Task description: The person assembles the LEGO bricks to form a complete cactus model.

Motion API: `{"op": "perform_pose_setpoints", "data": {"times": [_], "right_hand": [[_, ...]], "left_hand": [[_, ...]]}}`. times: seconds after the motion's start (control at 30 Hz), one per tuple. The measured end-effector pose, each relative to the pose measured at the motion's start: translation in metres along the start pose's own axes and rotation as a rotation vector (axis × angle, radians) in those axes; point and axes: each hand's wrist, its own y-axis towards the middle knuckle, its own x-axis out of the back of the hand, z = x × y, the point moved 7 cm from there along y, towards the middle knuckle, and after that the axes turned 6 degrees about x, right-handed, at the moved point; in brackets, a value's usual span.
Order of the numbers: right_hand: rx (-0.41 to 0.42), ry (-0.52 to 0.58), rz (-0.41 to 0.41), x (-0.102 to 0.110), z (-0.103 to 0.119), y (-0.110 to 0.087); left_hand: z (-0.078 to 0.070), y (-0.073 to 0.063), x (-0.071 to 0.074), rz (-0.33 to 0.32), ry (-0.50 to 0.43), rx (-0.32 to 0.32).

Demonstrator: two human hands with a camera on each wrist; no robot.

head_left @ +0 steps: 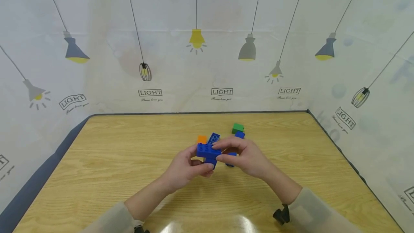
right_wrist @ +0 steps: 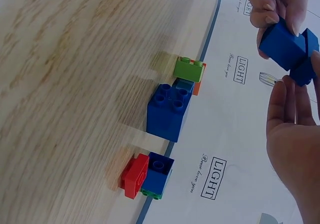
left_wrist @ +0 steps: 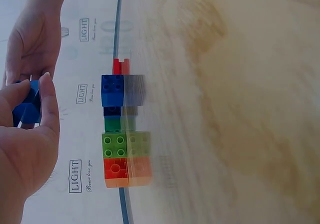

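Observation:
Above the table, both hands hold joined blue toy building bricks: a long studded one (head_left: 205, 150) with another blue brick (head_left: 210, 162) under it. My left hand (head_left: 184, 170) grips them from the left, its thumb against the lower brick. From the right, my right hand (head_left: 249, 157) pinches the long brick's end between thumb and fingers. In the left wrist view the left hand (left_wrist: 27, 149) partly hides the blue bricks (left_wrist: 32, 106). The right wrist view shows the right hand (right_wrist: 295, 134) at these bricks (right_wrist: 284, 44), opposite the left hand.
Behind the hands lie an orange brick (head_left: 202, 139), a blue brick (head_left: 214, 138), a green brick (head_left: 237, 128) and another blue brick (head_left: 239, 134). One more blue brick (head_left: 231, 160) is partly behind the right hand. Wrist views show a light green brick (right_wrist: 188, 70) and a red brick (right_wrist: 135, 175).

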Motion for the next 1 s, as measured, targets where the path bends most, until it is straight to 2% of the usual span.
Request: {"op": "perform_pose_setpoints", "data": {"times": [0.23, 0.47, 0.73, 1.0], "right_hand": [[0.004, -0.050, -0.002, -0.001, 0.000, 0.001], [0.024, -0.142, -0.003, -0.001, 0.004, 0.001], [0.026, -0.171, 0.033, -0.005, 0.010, 0.001], [0.193, -0.225, 0.065, -0.008, 0.026, 0.000]], "left_hand": [[0.002, 0.000, 0.000, 0.012, -0.023, 0.009], [0.002, -0.003, 0.002, -0.032, -0.024, 0.012], [0.000, -0.006, 0.003, -0.050, -0.043, -0.003], [-0.005, -0.010, 0.007, -0.122, 0.032, -0.026]]}}
